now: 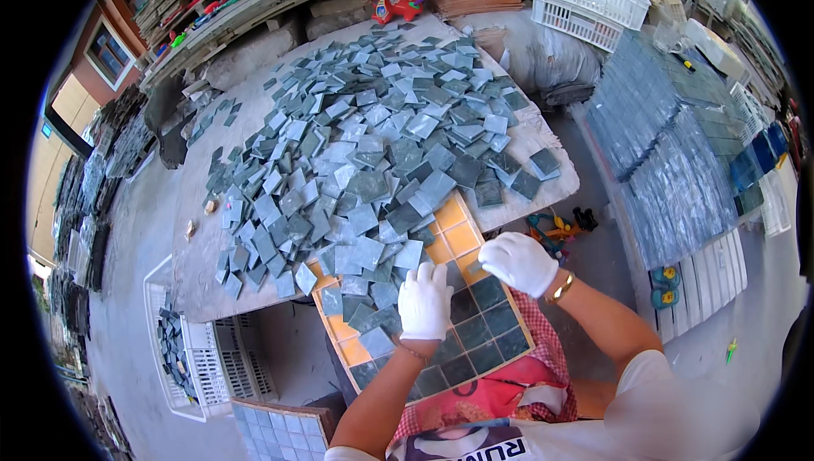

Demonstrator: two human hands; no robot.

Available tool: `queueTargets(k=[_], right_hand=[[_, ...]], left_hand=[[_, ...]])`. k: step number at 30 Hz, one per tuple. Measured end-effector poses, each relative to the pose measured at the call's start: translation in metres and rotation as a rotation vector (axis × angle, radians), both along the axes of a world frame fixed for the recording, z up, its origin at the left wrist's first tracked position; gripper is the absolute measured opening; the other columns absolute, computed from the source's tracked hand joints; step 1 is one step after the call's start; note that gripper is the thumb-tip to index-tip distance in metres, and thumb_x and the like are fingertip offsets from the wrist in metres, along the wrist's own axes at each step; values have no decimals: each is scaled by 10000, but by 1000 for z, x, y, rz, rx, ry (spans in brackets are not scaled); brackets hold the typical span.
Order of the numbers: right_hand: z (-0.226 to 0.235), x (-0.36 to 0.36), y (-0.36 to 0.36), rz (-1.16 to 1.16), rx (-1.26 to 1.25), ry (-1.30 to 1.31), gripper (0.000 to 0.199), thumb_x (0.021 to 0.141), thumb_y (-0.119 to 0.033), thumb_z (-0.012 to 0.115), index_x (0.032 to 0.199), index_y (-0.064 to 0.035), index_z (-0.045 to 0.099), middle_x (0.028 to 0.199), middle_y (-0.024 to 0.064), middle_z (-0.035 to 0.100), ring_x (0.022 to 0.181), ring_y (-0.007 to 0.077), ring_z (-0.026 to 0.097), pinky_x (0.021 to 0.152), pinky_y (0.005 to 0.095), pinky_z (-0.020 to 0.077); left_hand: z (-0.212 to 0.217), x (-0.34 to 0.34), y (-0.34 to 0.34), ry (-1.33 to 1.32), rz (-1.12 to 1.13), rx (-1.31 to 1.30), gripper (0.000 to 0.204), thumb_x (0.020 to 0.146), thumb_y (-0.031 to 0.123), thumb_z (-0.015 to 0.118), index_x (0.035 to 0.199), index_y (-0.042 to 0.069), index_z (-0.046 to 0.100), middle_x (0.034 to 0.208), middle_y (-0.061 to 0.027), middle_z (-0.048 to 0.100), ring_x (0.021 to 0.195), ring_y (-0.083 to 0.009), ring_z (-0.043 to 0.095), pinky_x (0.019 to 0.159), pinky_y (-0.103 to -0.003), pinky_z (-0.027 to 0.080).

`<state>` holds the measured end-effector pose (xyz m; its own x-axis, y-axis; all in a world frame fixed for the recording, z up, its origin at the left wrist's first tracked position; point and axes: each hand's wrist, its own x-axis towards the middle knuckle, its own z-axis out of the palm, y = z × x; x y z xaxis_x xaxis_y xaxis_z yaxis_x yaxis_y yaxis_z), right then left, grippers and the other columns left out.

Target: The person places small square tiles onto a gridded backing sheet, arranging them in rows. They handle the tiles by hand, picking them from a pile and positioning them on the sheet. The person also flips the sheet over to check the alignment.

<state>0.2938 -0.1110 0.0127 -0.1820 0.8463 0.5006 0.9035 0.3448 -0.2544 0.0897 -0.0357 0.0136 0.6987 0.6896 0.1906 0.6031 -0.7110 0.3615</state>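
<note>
My left hand (pixel 426 304), in a white glove, is over the middle of an orange gridded tray (pixel 460 238). Its fingers are curled down near a grey-green square tile (pixel 409 255); what they hold, if anything, is hidden. My right hand (pixel 519 263), also gloved, bends its fingers together at the tray's right edge, beside a dark tile (pixel 465 305) in the grid; its fingertips hide what they touch. Dark tiles fill the tray's near and right cells. Loose tiles lie over its left and middle cells. Several orange cells show bare at the far right and left side.
A big heap of loose tiles (pixel 365 139) covers the pale table (pixel 199 270) beyond the tray. White crates stand at the lower left (pixel 208 368) and far right (pixel 589 3). Wrapped tile stacks (pixel 670 139) stand to the right. A red toy (pixel 395 3) sits behind the table.
</note>
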Motion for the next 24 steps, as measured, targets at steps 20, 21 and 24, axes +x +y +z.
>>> queueTargets(k=[20, 21, 24], right_hand=[[4, -8, 3, -238, -91, 323, 128, 872, -185, 610, 940, -91, 554, 835, 100, 627, 770, 305, 624, 660, 398, 502], [4, -7, 3, -239, -125, 323, 129, 875, -187, 606, 943, -91, 553, 834, 102, 627, 770, 307, 624, 659, 399, 501], [1, -10, 3, -252, -99, 265, 128, 859, -171, 610, 945, -96, 550, 854, 85, 621, 795, 293, 624, 675, 389, 503]], left_hand=[[-6, 7, 10, -61, 42, -103, 312, 662, 82, 686, 957, 78, 585, 947, -149, 557, 920, -365, 547, 791, -433, 473], [-6, 9, 10, -66, 49, -100, 294, 662, 82, 684, 938, 75, 583, 939, -151, 555, 912, -364, 547, 786, -432, 471], [2, 11, 12, -101, 55, -116, 251, 661, 87, 681, 884, 68, 568, 920, -154, 548, 886, -361, 543, 768, -428, 465]])
